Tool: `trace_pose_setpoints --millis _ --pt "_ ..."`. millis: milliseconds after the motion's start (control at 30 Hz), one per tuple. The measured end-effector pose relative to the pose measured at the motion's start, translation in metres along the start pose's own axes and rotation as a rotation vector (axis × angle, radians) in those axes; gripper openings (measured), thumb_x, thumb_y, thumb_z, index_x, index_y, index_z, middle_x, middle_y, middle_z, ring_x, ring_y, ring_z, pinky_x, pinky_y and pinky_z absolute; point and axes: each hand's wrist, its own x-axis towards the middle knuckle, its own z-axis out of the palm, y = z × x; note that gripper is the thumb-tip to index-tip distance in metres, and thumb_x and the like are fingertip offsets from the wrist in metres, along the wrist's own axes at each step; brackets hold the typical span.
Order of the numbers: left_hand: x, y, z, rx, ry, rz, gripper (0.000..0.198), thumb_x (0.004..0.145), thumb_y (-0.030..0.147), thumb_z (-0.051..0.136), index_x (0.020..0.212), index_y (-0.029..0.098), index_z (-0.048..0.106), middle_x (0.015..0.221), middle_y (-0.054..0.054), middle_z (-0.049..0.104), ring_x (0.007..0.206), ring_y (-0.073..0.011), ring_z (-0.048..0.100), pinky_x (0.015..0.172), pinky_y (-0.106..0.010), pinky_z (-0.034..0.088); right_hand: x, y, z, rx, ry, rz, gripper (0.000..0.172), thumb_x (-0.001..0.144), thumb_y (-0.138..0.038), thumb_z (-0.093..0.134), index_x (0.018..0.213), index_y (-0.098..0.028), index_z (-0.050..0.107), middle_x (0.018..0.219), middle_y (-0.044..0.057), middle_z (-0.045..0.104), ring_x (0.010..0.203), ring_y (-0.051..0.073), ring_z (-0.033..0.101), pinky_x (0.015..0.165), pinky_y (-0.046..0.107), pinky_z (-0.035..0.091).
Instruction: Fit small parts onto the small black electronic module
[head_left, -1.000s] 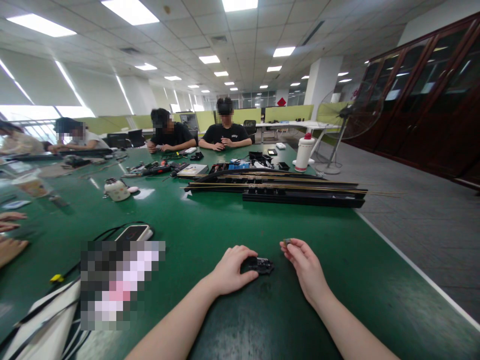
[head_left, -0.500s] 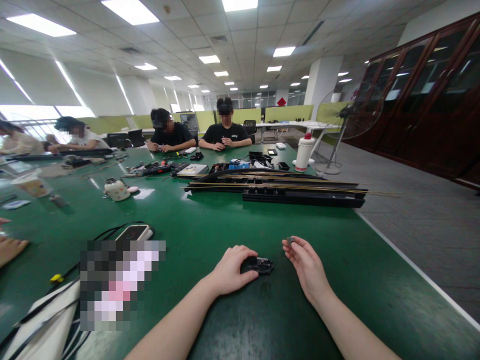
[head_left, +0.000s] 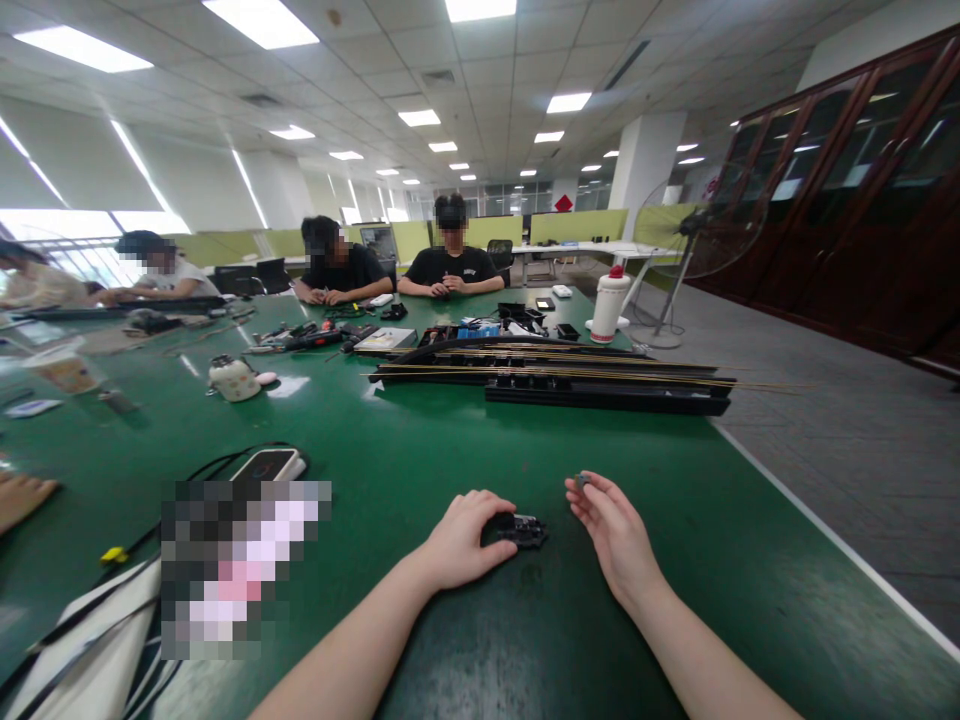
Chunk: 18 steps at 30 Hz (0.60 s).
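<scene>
Between its near and far edges, the green table (head_left: 420, 450) bears long black rails (head_left: 607, 402), whose right ends come up to the right edge. Toward the far right corner stands a white bottle (head_left: 609, 315). On the near-edge side of the rails are the left hand (head_left: 465, 540) and, closer to the right edge, the right hand (head_left: 609, 518). Between them is a black part (head_left: 530, 532), grasped at its left end by the left thumb and fingers. The right thumb and fingertips pinch a small piece (head_left: 582, 481), near the black part but apart from it; its exact form I cannot tell.
</scene>
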Motion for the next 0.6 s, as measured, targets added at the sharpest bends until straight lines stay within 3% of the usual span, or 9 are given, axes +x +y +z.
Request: trace_pose_setpoints --millis 267,600 --pt "0.0 -0.0014 0.0011 -0.003 0.001 0.002 0.04 0.076 0.032 0.066 0.114 0.024 0.055 0.107 -0.003 0.06 0.1 -0.0222 0.051 0.089 -0.035 0.038 -0.0023 -0.0028 0.0026 0.074 0.021 0.047 0.035 0.056 -0.037 0.076 0.084 -0.02 0.064 0.082 0.002 0.072 0.076 0.015 0.063 0.072 0.027 0.05" --pt "-0.0001 -0.001 0.001 -0.001 -0.004 -0.005 0.042 0.076 0.033 0.065 0.116 0.024 0.055 0.108 -0.003 0.059 0.1 -0.0224 0.051 0.09 -0.035 0.038 0.0009 0.0027 0.0 -0.019 -0.001 0.013 0.039 0.058 -0.043 0.076 0.087 -0.02 0.064 0.084 0.003 0.07 0.084 0.018 0.064 0.078 0.031 0.049"
